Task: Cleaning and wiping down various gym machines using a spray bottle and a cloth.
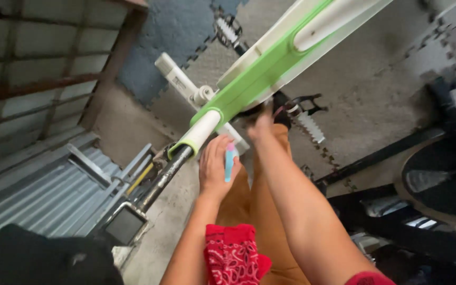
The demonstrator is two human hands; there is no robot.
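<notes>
1. Left hand [215, 166] is curled around a small light-blue tool [229, 161], held just beside the white-and-green bike frame [259, 79].
2. That frame runs diagonally, lower left to upper right, right above both hands.
3. Right hand [262, 124] is up under the frame near the crank; blurred, so I cannot tell its grip.
4. A pedal [307, 124] sits close on the right; a red bandana [233, 253] lies over the knee.

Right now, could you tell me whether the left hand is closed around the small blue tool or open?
Closed. The left hand wraps its fingers around the small blue tool, whose pink-tipped end sticks out above them, just beside the white and green bicycle frame.
</notes>
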